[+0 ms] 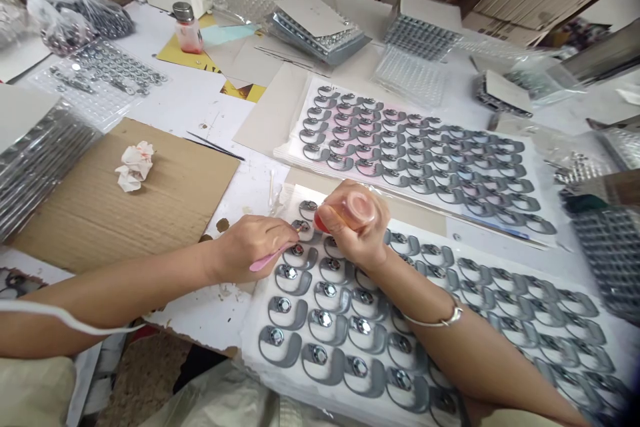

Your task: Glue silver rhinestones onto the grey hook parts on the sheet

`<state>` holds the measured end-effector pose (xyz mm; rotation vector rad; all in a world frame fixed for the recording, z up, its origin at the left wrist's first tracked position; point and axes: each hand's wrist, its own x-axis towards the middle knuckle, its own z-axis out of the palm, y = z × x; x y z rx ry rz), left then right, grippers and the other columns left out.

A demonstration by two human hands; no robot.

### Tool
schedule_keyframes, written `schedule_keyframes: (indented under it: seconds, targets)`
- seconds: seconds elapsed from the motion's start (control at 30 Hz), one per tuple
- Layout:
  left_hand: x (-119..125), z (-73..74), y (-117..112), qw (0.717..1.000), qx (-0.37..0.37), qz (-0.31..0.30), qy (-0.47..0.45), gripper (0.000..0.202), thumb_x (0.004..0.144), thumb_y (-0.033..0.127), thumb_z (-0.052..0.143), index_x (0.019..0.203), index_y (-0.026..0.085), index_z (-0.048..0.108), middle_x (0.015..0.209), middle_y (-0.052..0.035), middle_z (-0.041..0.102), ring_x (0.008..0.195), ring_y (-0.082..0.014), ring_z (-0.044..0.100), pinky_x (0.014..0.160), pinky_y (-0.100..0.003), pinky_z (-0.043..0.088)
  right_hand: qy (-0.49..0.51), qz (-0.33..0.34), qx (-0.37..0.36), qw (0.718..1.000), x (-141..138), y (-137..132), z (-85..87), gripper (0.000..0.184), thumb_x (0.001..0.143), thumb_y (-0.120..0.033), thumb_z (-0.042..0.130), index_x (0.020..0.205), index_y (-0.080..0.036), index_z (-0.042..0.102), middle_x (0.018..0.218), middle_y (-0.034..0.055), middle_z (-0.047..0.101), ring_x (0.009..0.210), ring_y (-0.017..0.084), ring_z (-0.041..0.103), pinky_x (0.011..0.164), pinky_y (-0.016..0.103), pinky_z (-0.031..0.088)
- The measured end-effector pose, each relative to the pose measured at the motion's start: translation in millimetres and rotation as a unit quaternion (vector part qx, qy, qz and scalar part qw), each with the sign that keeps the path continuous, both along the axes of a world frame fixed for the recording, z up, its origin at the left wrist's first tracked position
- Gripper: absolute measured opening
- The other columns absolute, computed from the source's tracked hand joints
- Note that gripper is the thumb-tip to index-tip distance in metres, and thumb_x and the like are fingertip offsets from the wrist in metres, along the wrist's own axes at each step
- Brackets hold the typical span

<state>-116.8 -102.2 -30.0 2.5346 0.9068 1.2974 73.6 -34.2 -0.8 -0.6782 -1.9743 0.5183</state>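
Note:
My left hand (pixel 257 243), closed, pinches a slim tool with a pink handle (pixel 267 260); its tip is near my right hand, and its exact kind is unclear. My right hand (pixel 360 233) is wrapped round a small bottle of reddish liquid (pixel 356 208), tilted with its base towards me and its mouth pointing down to the left. Both hands are over the upper left part of a white sheet (pixel 254 340) with rows of grey curved bands (pixel 325 363), each bearing a round shiny setting. One setting beside my left fingers looks reddish (pixel 296 249).
Behind lies a second white sheet of similar bands (pixel 400 140). At left are brown cardboard (pixel 175 203), crumpled tissue (pixel 135 167) and dark tweezers (pixel 215 145). A lidded jar of pink liquid (pixel 187 30) stands farther back, near stacked packs (pixel 320 27). A cotton swab (pixel 271 187) lies beside the near sheet.

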Motion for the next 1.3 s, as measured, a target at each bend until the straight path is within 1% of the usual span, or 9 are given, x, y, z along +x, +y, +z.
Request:
schedule_keyframes:
  seconds: [0.17,0.27,0.37,0.57,0.7,0.83,0.97,1.3]
  targets:
    - [-3.0,0.9,2.2,0.997,-0.075,-0.019,-0.016,0.014,0.088,0.005,0.052,0.097,0.011,0.061,0.090,-0.0090,0.073,0.085,-0.0169,0.072,0.077,-0.026,0.060,0.008,0.006,-0.012,1.000,-0.8,-1.6,0.9,0.014,0.083,-0.024,0.064,0.071,-0.020,0.057,0.061,0.0013,0.057,0.056,0.014,0.053,0.053,0.031,0.045]
    - [-4.0,3.2,3.5,0.996,-0.086,-0.018,-0.026,0.012,0.091,0.008,0.052,0.095,0.011,0.062,0.088,-0.0078,0.074,0.082,-0.0158,0.072,0.075,-0.025,0.060,0.015,0.009,-0.022,1.000,-1.4,-2.5,0.0,0.014,0.083,-0.023,0.065,0.072,-0.020,0.058,0.063,0.0016,0.058,0.056,0.014,0.053,0.052,0.031,0.045]
    - [-4.4,6.6,4.8,0.994,-0.095,-0.001,-0.048,0.011,0.093,0.013,0.054,0.092,0.012,0.065,0.085,-0.0066,0.074,0.078,-0.0150,0.072,0.071,-0.023,0.059,0.023,0.014,-0.032,0.999,-2.2,-3.1,-1.1,0.014,0.083,-0.023,0.065,0.072,-0.020,0.058,0.063,0.0014,0.058,0.056,0.014,0.053,0.052,0.031,0.045]
    - [-6.1,8.9,7.6,0.984,-0.156,0.001,-0.086,0.010,0.091,0.015,0.058,0.091,0.012,0.068,0.081,-0.0053,0.074,0.072,-0.0134,0.071,0.066,-0.021,0.057,0.040,0.019,-0.039,0.998,-4.3,-3.4,-2.9,0.014,0.084,-0.024,0.065,0.072,-0.020,0.058,0.062,0.0009,0.058,0.056,0.014,0.052,0.052,0.031,0.044]
    - [-6.5,7.2,8.7,0.981,-0.166,0.009,-0.096,0.008,0.089,0.013,0.060,0.089,0.012,0.068,0.080,-0.0051,0.073,0.071,-0.0132,0.070,0.065,-0.020,0.056,0.052,0.021,-0.045,0.997,-5.3,-3.2,-3.2,0.018,0.083,-0.025,0.066,0.068,-0.019,0.058,0.063,0.0018,0.059,0.056,0.014,0.054,0.051,0.031,0.045]
    - [-6.6,6.6,8.9,0.977,-0.185,0.013,-0.104,0.009,0.089,0.016,0.061,0.087,0.012,0.068,0.080,-0.0051,0.073,0.070,-0.0139,0.070,0.064,-0.021,0.056,0.052,0.017,-0.043,0.998,-5.9,-3.2,-3.1,0.019,0.084,-0.026,0.065,0.068,-0.020,0.057,0.062,0.0027,0.060,0.056,0.015,0.055,0.051,0.031,0.046]
    - [-6.9,6.9,8.7,0.975,-0.194,0.015,-0.105,0.009,0.089,0.016,0.060,0.087,0.012,0.069,0.080,-0.0057,0.074,0.070,-0.0145,0.070,0.064,-0.022,0.057,0.050,0.011,-0.047,0.998,-5.9,-3.3,-4.5,0.018,0.084,-0.028,0.065,0.070,-0.020,0.058,0.063,0.0029,0.061,0.057,0.015,0.056,0.051,0.032,0.047]
    - [-7.2,6.5,9.0,0.976,-0.191,0.018,-0.099,0.007,0.088,0.013,0.061,0.087,0.012,0.068,0.078,-0.0048,0.073,0.069,-0.0127,0.069,0.063,-0.019,0.054,0.054,0.016,-0.057,0.997,-4.6,-2.1,-8.7,0.013,0.084,-0.026,0.066,0.074,-0.019,0.060,0.065,0.0035,0.061,0.059,0.016,0.057,0.054,0.033,0.047]
